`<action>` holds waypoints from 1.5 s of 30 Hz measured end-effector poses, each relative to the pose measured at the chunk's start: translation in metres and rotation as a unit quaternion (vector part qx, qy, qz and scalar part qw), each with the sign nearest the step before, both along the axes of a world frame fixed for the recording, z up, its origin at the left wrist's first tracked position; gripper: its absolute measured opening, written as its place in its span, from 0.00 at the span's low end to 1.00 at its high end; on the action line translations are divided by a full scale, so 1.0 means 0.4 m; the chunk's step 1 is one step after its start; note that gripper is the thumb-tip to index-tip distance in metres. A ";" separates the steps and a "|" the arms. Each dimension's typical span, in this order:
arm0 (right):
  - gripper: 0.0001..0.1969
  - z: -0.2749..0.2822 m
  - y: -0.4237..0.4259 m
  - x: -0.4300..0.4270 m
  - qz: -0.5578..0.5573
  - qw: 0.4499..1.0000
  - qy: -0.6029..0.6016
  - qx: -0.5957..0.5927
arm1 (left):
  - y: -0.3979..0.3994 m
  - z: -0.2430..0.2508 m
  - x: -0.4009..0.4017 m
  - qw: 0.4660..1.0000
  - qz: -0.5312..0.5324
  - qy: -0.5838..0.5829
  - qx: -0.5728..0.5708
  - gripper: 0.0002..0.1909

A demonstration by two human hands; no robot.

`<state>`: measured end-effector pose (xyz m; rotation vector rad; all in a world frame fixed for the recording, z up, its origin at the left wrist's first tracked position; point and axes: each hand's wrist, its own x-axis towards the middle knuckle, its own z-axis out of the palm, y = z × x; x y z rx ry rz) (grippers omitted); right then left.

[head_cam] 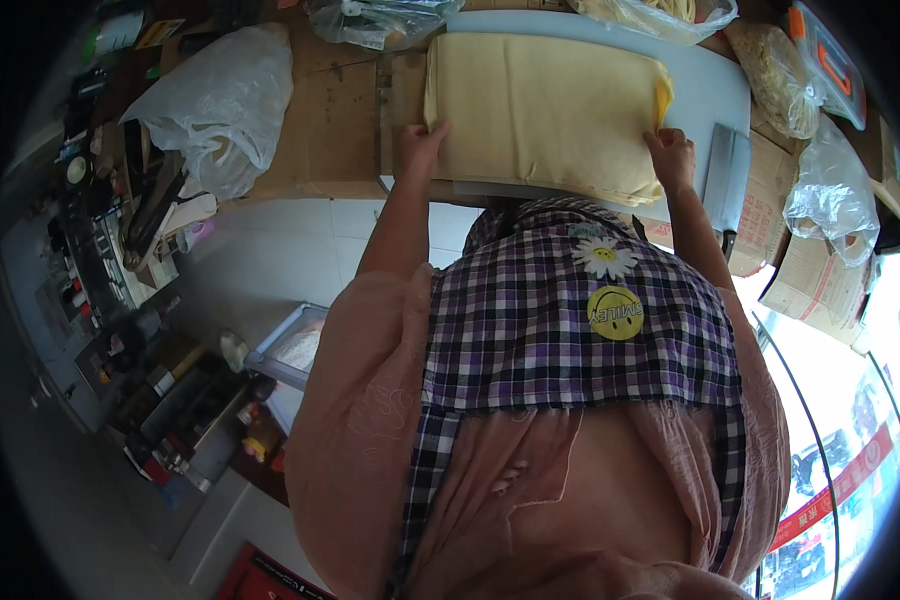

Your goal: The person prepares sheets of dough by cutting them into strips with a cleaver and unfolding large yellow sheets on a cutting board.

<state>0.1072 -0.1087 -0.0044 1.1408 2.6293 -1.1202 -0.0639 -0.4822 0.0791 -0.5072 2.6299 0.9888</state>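
Observation:
A wide, pale yellow folded sheet, maybe dough or tofu skin [547, 112], lies in layers across a pale cutting board [709, 82]. My left hand [422, 150] pinches its left edge near the front corner. At the right end, my right hand [673, 154] grips the sheet's edge below a brighter yellow fold. A cleaver [722, 176] rests on the board just right of my right hand, its dark handle towards me. The undersides of the layers are hidden.
Flattened cardboard [322, 127] covers the counter at left, with a white plastic bag [232, 105] on it. Bagged food [772, 75], a clear plastic bag [832, 187] and an orange-latched container [832, 67] stand at right. Another bag [660, 15] touches the board's far edge.

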 end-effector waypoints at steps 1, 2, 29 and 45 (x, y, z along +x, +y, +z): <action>0.28 0.003 -0.010 -0.002 0.002 1.000 0.001 -0.001 | 0.007 0.012 0.000 0.999 0.004 -0.035 0.028 0.26; 0.28 0.006 -0.020 -0.004 -0.005 1.000 0.001 -0.021 | 0.007 0.016 0.001 0.999 0.005 -0.034 0.027 0.26; 0.26 0.065 -0.062 -0.014 -0.159 0.734 0.114 -0.651 | 0.037 0.080 -0.039 0.960 0.009 -0.155 0.234 0.21; 0.24 0.242 0.000 -0.084 -0.024 0.771 0.216 -0.599 | 0.146 0.199 -0.054 0.958 -0.167 -0.093 0.213 0.17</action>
